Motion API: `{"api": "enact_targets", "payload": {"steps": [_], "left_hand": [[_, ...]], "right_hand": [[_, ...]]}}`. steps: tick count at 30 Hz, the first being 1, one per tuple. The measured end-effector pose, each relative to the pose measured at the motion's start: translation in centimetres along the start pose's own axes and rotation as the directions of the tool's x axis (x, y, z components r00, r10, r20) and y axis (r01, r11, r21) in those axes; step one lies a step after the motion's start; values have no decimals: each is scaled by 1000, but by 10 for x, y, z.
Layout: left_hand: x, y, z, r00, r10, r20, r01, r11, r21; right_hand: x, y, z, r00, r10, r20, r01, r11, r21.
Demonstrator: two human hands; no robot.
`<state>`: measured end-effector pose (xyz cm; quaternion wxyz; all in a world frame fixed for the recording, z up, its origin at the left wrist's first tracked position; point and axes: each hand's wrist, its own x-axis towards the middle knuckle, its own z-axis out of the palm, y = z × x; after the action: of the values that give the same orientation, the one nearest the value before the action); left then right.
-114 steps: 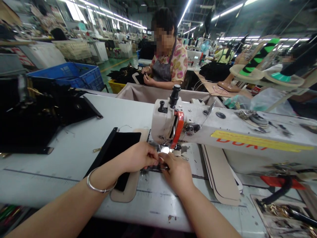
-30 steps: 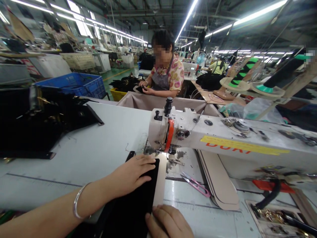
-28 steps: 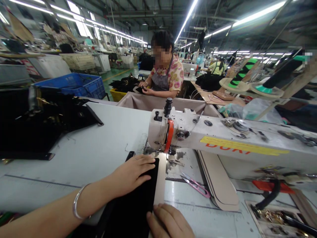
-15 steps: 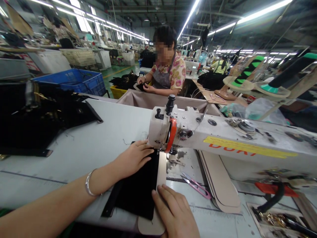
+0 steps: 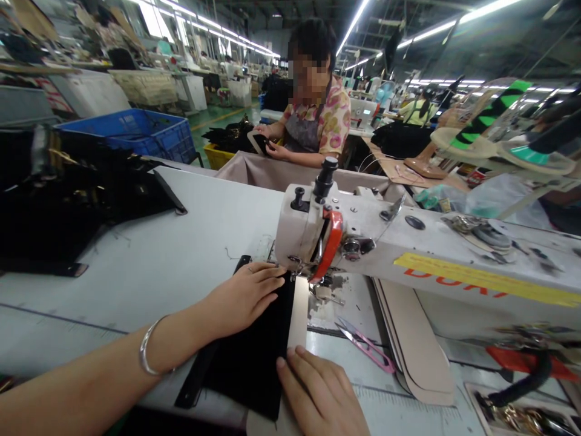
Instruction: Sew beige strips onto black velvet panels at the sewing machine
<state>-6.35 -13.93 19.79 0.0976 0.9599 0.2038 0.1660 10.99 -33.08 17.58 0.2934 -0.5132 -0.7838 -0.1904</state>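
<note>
My left hand [image 5: 247, 300] lies flat with its fingers stretched over a black fabric piece [image 5: 254, 363], fingertips close to the head of a sewing machine [image 5: 297, 227]. A beige strip [image 5: 299, 312] runs along the right edge of the black piece and passes under the presser foot area. Its near end is partly covered by my right hand [image 5: 324, 393], whose fingers rest stretched on the strip and the fabric edge; the right thumb is hidden. The needle cannot be made out. Right of the strip, pink-handled thread snips [image 5: 370, 348] lie on the machine bed.
Beige rounded panels [image 5: 420, 345] are stacked under the machine arm. Black pieces [image 5: 68, 206] with zips heap at the left, before a blue crate [image 5: 136, 136]. Across a fabric-lined bin [image 5: 240, 166], a co-worker [image 5: 313, 115] holds a beige-and-black piece. Thread cones [image 5: 492, 115] stand right.
The view has shifted, so the machine sits further right in the picture. Both my hands keep nearly the same place on the fabric. The co-worker's piece is raised and turned.
</note>
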Motion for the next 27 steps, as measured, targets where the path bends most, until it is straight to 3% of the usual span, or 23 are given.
{"api": "enact_targets", "payload": {"steps": [9,12,15,18,27], "left_hand": [[-3,0,-1,1000,-16,19,16,1000,-23],[-3,0,0,1000,-10,5,11,1000,-22],[-3,0,1,1000,-14,-8,14,1000,-27],[-2,-1,1,1000,-4,-17,3,999,-37],[7,0,-1,1000,-2,-14,2,1000,-9]], "right_hand": [[-2,6,-8,987,-81,141,78,997,25],[-5,12,-10,970,-108,219,85,990,110],[1,18,-13,945,-44,324,-12,986,168],[9,20,-14,907,65,415,-103,992,70],[16,19,-13,897,101,430,-154,984,91]]}}
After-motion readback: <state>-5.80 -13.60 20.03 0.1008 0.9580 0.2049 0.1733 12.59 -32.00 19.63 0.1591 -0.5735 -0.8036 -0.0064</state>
